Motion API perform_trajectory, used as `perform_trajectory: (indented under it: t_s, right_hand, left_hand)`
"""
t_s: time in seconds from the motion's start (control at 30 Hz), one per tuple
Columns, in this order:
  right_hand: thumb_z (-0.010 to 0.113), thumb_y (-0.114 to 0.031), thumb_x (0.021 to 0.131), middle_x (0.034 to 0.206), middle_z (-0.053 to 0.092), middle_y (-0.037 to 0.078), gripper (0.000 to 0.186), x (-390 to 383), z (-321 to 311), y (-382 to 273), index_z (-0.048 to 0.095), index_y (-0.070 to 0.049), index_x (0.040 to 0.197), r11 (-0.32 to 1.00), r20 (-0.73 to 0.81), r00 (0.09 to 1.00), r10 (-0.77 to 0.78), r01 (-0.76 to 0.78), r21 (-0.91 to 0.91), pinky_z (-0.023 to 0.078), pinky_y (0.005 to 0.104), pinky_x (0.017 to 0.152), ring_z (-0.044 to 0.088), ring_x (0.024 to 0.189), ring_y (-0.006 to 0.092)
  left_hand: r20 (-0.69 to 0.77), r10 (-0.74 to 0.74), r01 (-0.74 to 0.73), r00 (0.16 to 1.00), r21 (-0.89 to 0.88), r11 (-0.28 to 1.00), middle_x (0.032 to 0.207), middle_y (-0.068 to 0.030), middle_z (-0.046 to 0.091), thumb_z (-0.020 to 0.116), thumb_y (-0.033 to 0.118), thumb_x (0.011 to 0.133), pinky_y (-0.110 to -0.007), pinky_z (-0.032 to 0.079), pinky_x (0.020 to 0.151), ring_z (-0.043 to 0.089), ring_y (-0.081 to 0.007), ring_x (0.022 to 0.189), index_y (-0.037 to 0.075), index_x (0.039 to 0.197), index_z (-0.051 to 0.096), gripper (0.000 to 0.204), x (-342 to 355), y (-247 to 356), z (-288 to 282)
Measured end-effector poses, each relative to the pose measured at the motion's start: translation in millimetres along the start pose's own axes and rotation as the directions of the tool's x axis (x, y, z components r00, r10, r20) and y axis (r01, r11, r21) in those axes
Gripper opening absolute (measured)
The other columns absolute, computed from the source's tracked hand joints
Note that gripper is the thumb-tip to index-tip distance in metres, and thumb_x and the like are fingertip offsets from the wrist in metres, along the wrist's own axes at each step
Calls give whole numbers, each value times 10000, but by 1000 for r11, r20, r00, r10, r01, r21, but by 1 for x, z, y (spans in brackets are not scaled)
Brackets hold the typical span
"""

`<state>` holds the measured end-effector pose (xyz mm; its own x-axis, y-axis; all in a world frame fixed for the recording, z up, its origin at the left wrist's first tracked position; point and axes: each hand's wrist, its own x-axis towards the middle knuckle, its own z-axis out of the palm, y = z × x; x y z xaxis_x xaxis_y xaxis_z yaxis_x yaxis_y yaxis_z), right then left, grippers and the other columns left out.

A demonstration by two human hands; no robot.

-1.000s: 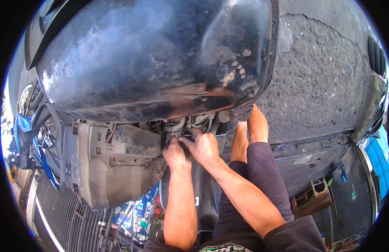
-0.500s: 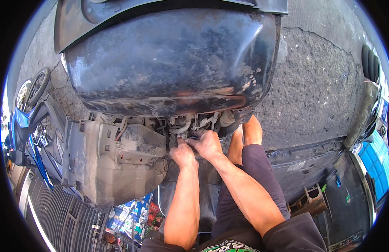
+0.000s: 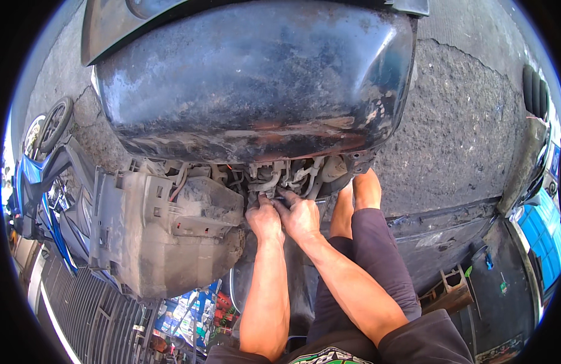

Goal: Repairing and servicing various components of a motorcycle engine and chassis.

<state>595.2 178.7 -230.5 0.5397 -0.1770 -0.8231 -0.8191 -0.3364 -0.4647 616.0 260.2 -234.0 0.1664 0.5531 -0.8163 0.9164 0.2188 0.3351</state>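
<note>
My left hand (image 3: 265, 221) is among dirty hoses and metal parts (image 3: 274, 176), below a large dark, scuffed body panel (image 3: 250, 73). Its fingers are bent onto a small part that I cannot make out. Just right of it my right hand (image 3: 298, 221) has thumb and forefinger in against the same cluster, their tips partly hidden. To the left of both hands is a dusty plastic housing (image 3: 153, 236) with slots and tabs.
A blue and black motorbike (image 3: 32, 170) stands at the left, near a metal grating (image 3: 71, 303). Cracked pavement (image 3: 456, 133) lies at the right, with a wooden stool (image 3: 450, 282) lower down. My bare legs (image 3: 368, 191) are beside the vehicle.
Since a second ago the view has shifted, so more motorbike and pavement show. In the last half second my right hand has shifted slightly, its forefinger reaching among the hoses.
</note>
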Motion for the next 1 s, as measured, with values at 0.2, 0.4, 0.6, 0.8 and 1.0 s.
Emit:
perform_trajectory:
  t_s: [0.2, 0.4, 0.6, 0.8, 1.0]
  right_hand:
    - [732, -401, 856, 896, 712, 271, 435, 2, -2, 0, 735, -107, 1176, 995, 30, 995, 93, -94, 29, 555, 503, 807, 706, 881, 429]
    - [748, -400, 833, 946, 728, 246, 440, 15, -20, 0, 747, -109, 1163, 997, 173, 984, 32, -20, -73, 557, 474, 844, 713, 929, 399]
    - [749, -436, 833, 969, 737, 222, 422, 24, -19, 8, 769, -131, 1123, 999, 203, 979, 28, -24, -23, 555, 459, 863, 713, 955, 381]
    - [757, -465, 823, 985, 740, 211, 463, 28, -22, 0, 760, -153, 1164, 993, 228, 972, 60, -35, -114, 547, 454, 885, 708, 984, 370]
    - [755, -438, 824, 996, 739, 213, 445, 26, -24, 6, 760, -151, 1165, 996, 200, 979, 49, -32, -87, 553, 437, 869, 714, 966, 369]
  left_hand:
    - [-21, 175, -167, 984, 200, 965, 846, -148, 697, 537, 211, 1034, -360, 477, 647, 612, -187, 734, -147, 887, 657, 404, 4, -6, 3]
    - [-141, 95, -77, 985, 129, 989, 888, -107, 674, 499, 202, 1055, -339, 488, 599, 628, -187, 730, -88, 1039, 639, 322, -12, -6, 16]
    - [-100, 164, -144, 981, 185, 972, 902, -105, 674, 513, 200, 1049, -340, 482, 624, 612, -191, 729, -85, 1044, 631, 309, 1, -9, 15]
    - [-87, 173, -165, 981, 91, 982, 886, -77, 668, 541, 190, 1045, -336, 463, 613, 598, -160, 736, -73, 1030, 623, 276, 2, -12, 15]
    - [-105, 160, -174, 982, -142, 974, 994, -156, 715, 586, 185, 1026, -349, 507, 730, 643, -197, 842, -142, 1041, 667, 338, -12, -13, 22]
